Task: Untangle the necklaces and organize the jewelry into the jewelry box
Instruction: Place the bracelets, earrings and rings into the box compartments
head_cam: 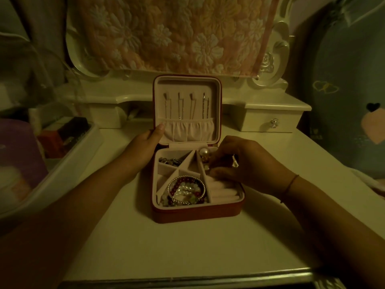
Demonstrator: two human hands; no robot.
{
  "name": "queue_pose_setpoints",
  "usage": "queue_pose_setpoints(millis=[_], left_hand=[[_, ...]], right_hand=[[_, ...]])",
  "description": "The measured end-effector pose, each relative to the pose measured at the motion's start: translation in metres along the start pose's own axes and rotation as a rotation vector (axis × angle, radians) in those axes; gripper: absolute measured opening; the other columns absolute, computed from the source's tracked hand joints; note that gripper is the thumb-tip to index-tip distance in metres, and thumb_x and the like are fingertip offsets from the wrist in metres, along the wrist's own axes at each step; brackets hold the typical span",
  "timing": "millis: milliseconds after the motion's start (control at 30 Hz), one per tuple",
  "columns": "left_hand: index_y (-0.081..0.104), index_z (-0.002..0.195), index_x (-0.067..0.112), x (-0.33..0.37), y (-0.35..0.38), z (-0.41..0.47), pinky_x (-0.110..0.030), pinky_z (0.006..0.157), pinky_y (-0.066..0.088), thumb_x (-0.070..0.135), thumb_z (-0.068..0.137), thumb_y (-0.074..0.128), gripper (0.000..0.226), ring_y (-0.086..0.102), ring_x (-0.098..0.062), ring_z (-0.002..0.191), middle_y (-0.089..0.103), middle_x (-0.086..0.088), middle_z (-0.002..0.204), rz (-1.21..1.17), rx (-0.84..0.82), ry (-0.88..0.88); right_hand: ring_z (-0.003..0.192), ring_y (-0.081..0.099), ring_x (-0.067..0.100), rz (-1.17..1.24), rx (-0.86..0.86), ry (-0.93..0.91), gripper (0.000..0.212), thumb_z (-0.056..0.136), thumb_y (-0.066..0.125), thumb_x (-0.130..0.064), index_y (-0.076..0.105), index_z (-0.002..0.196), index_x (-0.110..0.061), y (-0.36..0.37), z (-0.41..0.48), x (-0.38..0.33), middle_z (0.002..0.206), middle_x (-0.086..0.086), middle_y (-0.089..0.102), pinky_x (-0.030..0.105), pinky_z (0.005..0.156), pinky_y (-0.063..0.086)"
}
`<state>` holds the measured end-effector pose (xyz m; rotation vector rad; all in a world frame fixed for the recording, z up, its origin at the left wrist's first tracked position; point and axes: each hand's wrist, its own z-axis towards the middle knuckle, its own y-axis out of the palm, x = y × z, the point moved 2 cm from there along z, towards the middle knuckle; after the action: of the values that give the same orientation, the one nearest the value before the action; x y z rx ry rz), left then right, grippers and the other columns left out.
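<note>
A red jewelry box (198,213) stands open on the dressing table, its pale lid (187,84) upright. Several thin necklaces (185,107) hang from hooks in the lid, their ends tucked into a gathered pocket. My left hand (143,144) grips the lid's lower left edge, thumb on the lining. My right hand (239,163) hovers over the box's right side by the ring rolls (225,192), fingers curled; whether they pinch something is hidden. Beaded bracelets and a twisted bangle (185,190) fill the front compartment. A dark chain (170,161) lies at the back left, a pearl piece (203,152) at the back.
A clear plastic bin (62,163) with dark items sits at the left. Behind the box stand a white drawer unit with a knob (275,123) and a floral cloth (177,34) draped over the mirror. A cushion (350,97) leans at the right. The table's front edge (187,278) is near me.
</note>
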<state>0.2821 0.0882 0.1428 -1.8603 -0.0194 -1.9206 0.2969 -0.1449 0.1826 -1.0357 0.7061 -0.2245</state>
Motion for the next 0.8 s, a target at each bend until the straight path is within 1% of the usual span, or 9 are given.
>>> queue_pose_setpoints(millis=[100,233,267,333,467,567,667,733,800], left_hand=[[0.060,0.119,0.020,-0.0010,-0.0002,0.0002,-0.038,0.094,0.046,0.055,0.094,0.034,0.051,0.062,-0.018,0.102,0.068,-0.001,0.109,0.010,0.006,-0.006],[0.058,0.121,0.022,-0.0009,-0.0001,-0.0002,-0.041,0.096,0.046,0.055,0.095,0.033,0.049,0.062,-0.019,0.103,0.067,0.000,0.110,0.026,0.025,-0.010],[0.058,0.122,0.022,-0.0007,-0.0001,-0.0004,-0.041,0.097,0.046,0.055,0.095,0.033,0.049,0.061,-0.019,0.104,0.067,-0.001,0.111,0.024,0.024,-0.011],[0.058,0.123,0.021,0.0000,-0.0001,-0.0010,-0.040,0.097,0.045,0.054,0.096,0.033,0.049,0.061,-0.019,0.105,0.066,-0.001,0.112,0.022,0.024,-0.009],[0.058,0.124,0.020,0.0013,0.0007,-0.0020,-0.033,0.088,0.045,0.052,0.097,0.032,0.049,0.061,-0.017,0.103,0.066,0.000,0.112,0.022,0.014,-0.003],[0.058,0.124,0.019,0.0006,0.0001,-0.0012,-0.035,0.092,0.046,0.052,0.096,0.033,0.049,0.061,-0.018,0.105,0.066,-0.001,0.113,0.016,0.008,-0.006],[0.058,0.123,0.020,-0.0005,-0.0006,-0.0005,-0.041,0.097,0.045,0.054,0.095,0.034,0.050,0.061,-0.019,0.105,0.067,-0.001,0.113,0.015,0.011,-0.014],[0.059,0.122,0.020,-0.0010,-0.0006,0.0001,-0.042,0.098,0.045,0.054,0.095,0.035,0.050,0.062,-0.019,0.105,0.067,-0.002,0.112,0.007,0.015,-0.015],[0.060,0.119,0.021,-0.0007,-0.0002,-0.0001,-0.041,0.097,0.046,0.053,0.096,0.035,0.047,0.062,-0.019,0.103,0.067,-0.001,0.110,0.002,0.018,-0.017]], right_hand=[[0.073,0.050,-0.003,-0.062,0.021,0.016,0.017,0.077,0.073,-0.026,0.074,0.094,-0.022,0.0000,0.0009,0.0004,0.086,-0.018,0.050,0.006,0.067,0.039],[0.073,0.049,-0.012,-0.015,0.061,0.063,0.016,0.078,0.072,-0.023,0.072,0.095,-0.020,0.0010,0.0013,0.0003,0.082,-0.017,0.050,0.004,0.064,0.038],[0.073,0.049,-0.011,-0.010,0.067,0.076,0.016,0.078,0.072,-0.023,0.072,0.094,-0.019,0.0015,0.0014,0.0008,0.082,-0.017,0.051,0.005,0.064,0.039],[0.070,0.050,-0.003,-0.040,0.077,0.095,0.018,0.077,0.073,-0.027,0.072,0.093,-0.018,0.0023,0.0016,0.0021,0.081,-0.016,0.051,0.007,0.063,0.039],[0.068,0.048,0.004,-0.092,0.096,0.133,0.022,0.074,0.073,-0.035,0.072,0.088,-0.018,0.0036,0.0009,0.0027,0.079,-0.014,0.051,0.012,0.059,0.037],[0.066,0.046,0.005,-0.137,0.108,0.155,0.026,0.071,0.073,-0.044,0.068,0.080,-0.020,0.0030,0.0002,0.0021,0.078,-0.012,0.049,0.014,0.056,0.032],[0.066,0.045,0.006,-0.159,0.124,0.173,0.027,0.067,0.073,-0.048,0.062,0.072,-0.024,0.0019,0.0000,0.0025,0.078,-0.011,0.049,0.016,0.055,0.031],[0.067,0.046,0.007,-0.164,0.123,0.171,0.027,0.067,0.072,-0.050,0.060,0.070,-0.025,0.0024,-0.0002,0.0032,0.078,-0.010,0.049,0.018,0.055,0.034],[0.068,0.046,0.008,-0.164,0.115,0.158,0.030,0.067,0.069,-0.051,0.064,0.073,-0.022,0.0030,0.0000,0.0035,0.078,-0.009,0.049,0.021,0.057,0.037]])
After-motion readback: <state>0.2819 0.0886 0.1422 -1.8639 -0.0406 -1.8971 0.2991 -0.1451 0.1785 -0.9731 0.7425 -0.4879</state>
